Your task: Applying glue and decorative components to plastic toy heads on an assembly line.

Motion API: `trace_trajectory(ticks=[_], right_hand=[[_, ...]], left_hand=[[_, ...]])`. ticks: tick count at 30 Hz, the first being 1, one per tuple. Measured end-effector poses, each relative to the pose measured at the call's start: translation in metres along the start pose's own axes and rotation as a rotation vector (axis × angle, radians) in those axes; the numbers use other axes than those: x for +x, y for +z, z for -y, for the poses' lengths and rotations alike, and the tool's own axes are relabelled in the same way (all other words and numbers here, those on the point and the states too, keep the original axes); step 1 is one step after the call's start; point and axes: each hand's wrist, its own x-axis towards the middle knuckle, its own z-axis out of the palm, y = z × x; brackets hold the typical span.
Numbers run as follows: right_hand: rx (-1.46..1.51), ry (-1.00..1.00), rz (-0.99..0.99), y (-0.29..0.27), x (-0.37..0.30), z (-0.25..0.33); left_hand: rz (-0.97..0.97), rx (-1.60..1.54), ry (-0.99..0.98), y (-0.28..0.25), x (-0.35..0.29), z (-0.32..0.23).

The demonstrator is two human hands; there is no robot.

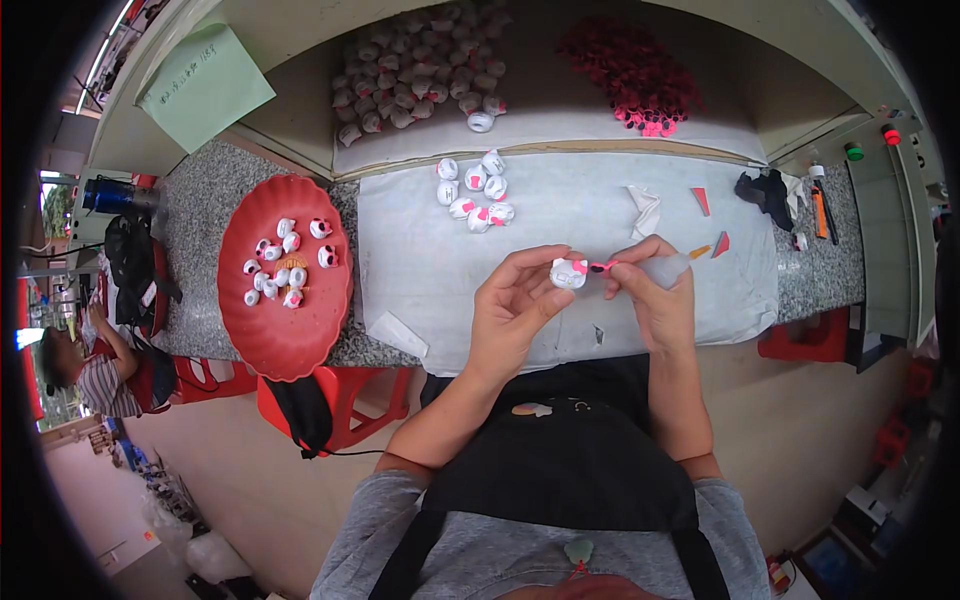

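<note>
Between the thumb and fingers of my left hand (510,310) is a small white cat-head figure (568,274) with a pink bow. My right hand (658,308) pinches a little pink-and-black piece (601,267) close beside the figure's right side. Tucked in that same hand is a translucent squeeze bottle (664,269), its orange tip pointing away to the right. Several white heads (475,178) stand grouped on the pale sheet (400,250) beyond my left hand. Some of them show pink bows.
A red scalloped tray (240,325) with several heads sits left. On the shelf are piles of white heads (410,75) and pink pieces (640,75). Red scraps (700,202), crumpled paper (645,210), a black cloth (766,195) and an orange-handled tool (820,212) lie right.
</note>
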Motion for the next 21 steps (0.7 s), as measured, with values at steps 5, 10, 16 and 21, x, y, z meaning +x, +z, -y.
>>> trace_trajectory(ticks=[5,10,16,21], right_hand=[[0.039,-0.017,-0.021,0.004,-0.014,0.009],[0.022,-0.021,0.061,0.011,-0.016,0.007],[0.028,-0.018,0.051,0.014,-0.014,0.001],[-0.051,-0.046,0.013,0.016,-0.014,-0.001]], left_hand=[[-0.085,0.286,0.087,0.003,-0.001,0.002],[-0.040,0.444,0.155,0.002,-0.001,0.007],[-0.027,0.596,0.268,0.003,0.000,0.008],[-0.034,0.589,0.266,0.004,-0.001,0.005]])
